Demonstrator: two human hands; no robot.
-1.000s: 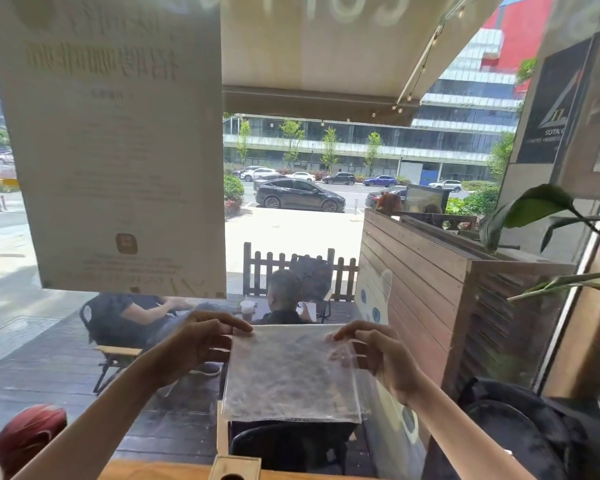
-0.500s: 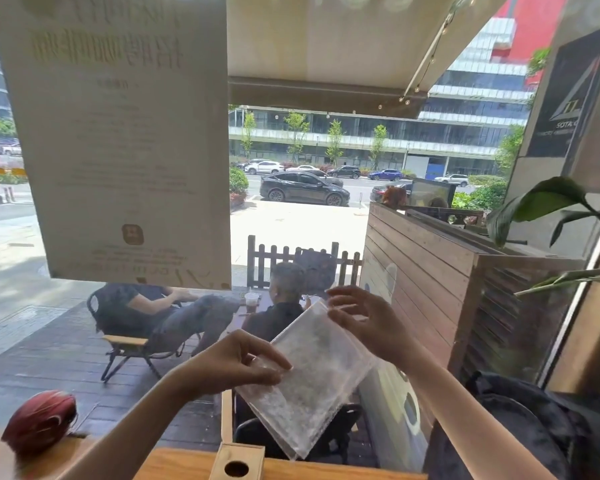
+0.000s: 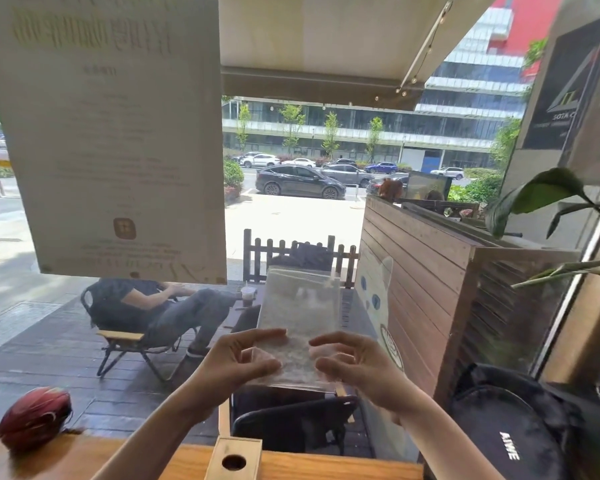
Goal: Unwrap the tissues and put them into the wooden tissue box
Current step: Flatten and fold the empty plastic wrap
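While held upright, pack (image 3: 300,317) pinched at bottom edge | left hand (image 3: 236,365) fingers 8 o'clock, right hand (image 3: 357,368) 4 o'clock | box (image 3: 234,459) on desk (image 3: 326,467) at 6

Bright daylight floods through the window (image 3: 291,202); edges bend, foreground slightly blurred.

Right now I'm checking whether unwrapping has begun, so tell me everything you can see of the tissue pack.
The tissue pack is a flat rectangular packet in clear, glossy plastic wrap, with whitish tissues showing through. It looks still sealed; no tear is visible. It is held up in the air, roughly upright with its long side vertical, above the wooden tissue box. The left hand and right hand pinch its lower edge from either side.
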